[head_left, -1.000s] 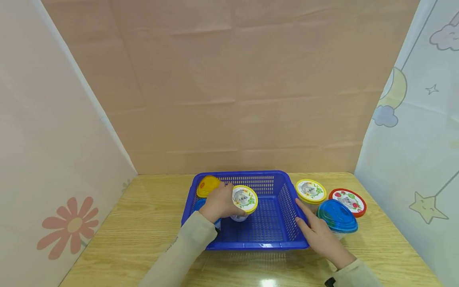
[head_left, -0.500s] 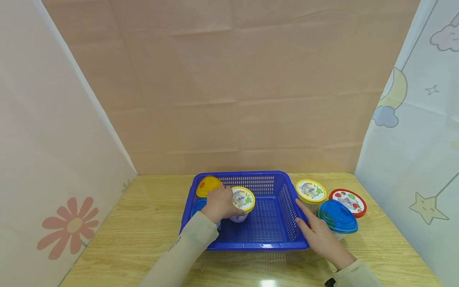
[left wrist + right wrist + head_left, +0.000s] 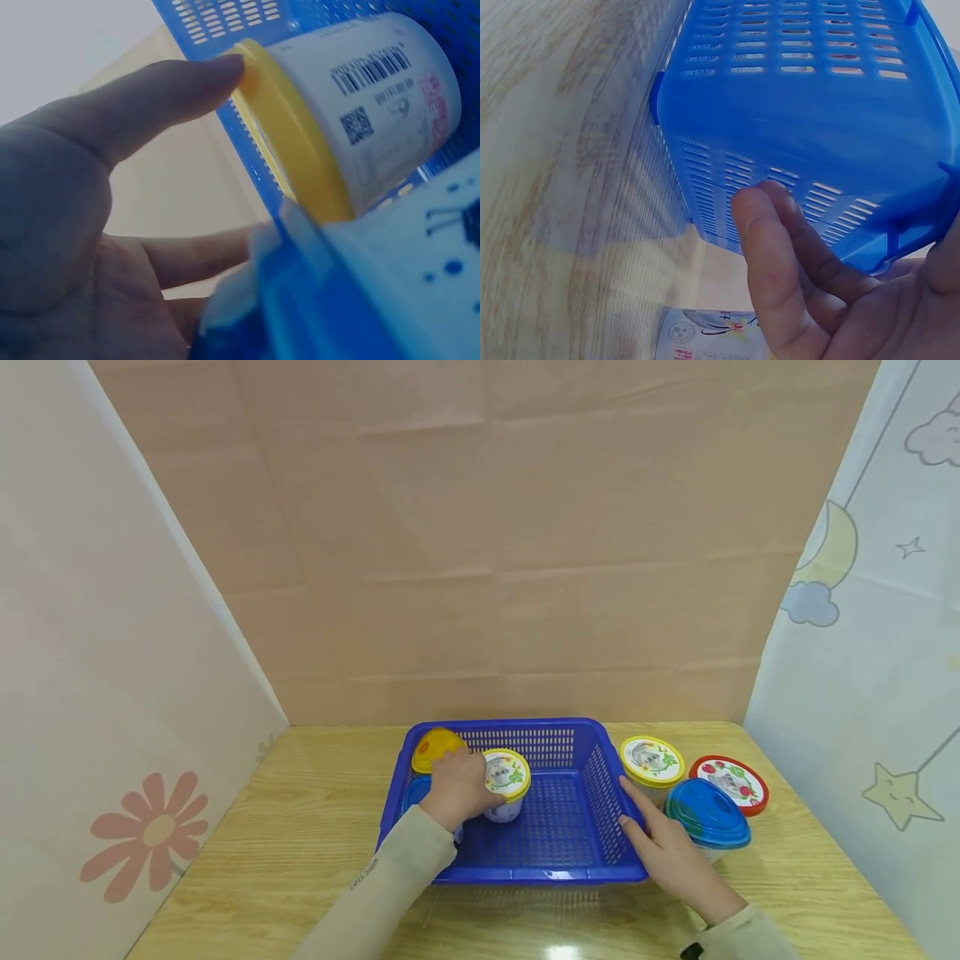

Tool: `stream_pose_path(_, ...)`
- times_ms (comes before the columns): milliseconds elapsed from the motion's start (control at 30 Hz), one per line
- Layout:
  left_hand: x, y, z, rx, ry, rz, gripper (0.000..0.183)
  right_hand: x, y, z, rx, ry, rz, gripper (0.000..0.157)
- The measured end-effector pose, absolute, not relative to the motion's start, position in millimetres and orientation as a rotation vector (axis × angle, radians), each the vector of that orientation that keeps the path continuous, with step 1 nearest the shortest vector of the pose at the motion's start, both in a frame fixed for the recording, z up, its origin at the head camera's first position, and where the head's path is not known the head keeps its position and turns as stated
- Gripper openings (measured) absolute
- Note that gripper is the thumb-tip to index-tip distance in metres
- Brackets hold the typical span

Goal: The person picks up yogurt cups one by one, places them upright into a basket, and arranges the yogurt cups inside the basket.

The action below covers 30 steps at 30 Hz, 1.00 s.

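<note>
In the head view a blue plastic basket [image 3: 517, 874] stands on the wooden table. My left hand [image 3: 456, 789] reaches inside and holds a white tub with a yellow-rimmed lid [image 3: 506, 774] by its lid. The left wrist view shows the thumb [image 3: 180, 88] on the edge of that lid; the other fingertips are partly hidden. Left of it in the basket are a yellow-lidded container [image 3: 435, 747] and a blue-lidded one [image 3: 414, 791], partly covered by my hand. My right hand [image 3: 670, 850] grips the basket's right rim, its fingers [image 3: 769, 255] along the outer wall.
Right of the basket, close together, stand a second yellow-lidded tub [image 3: 651, 759], a red-lidded tub [image 3: 731, 782] and a blue-lidded container [image 3: 705, 814]. A brown paper-like backdrop [image 3: 480, 543] rises behind the table [image 3: 300, 827], with pale printed walls at both sides.
My left hand has shifted the yellow-lidded tub slightly left inside the basket, towards the blue-lidded container. The right hand keeps its place on the rim.
</note>
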<state>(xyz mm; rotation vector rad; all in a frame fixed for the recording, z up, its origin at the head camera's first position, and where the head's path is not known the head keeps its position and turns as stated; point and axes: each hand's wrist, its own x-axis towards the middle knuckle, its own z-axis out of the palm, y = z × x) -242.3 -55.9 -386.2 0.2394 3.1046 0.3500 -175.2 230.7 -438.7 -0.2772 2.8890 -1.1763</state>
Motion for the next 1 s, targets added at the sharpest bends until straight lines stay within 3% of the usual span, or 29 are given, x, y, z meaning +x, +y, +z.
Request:
stream_pose_path(300,-241.8,-54.1,-383.9,0.365,3.135,0.374,0.034,-173.9,230.7,-439.2,-0.281,2.893,-1.188,0.058)
stream_pose_path(1000,-250.1,-54.2,-389.1,0.219,3.235,0.209,0.037,-173.4,229.4,-437.7,-0.264,2.882,-1.179,0.059)
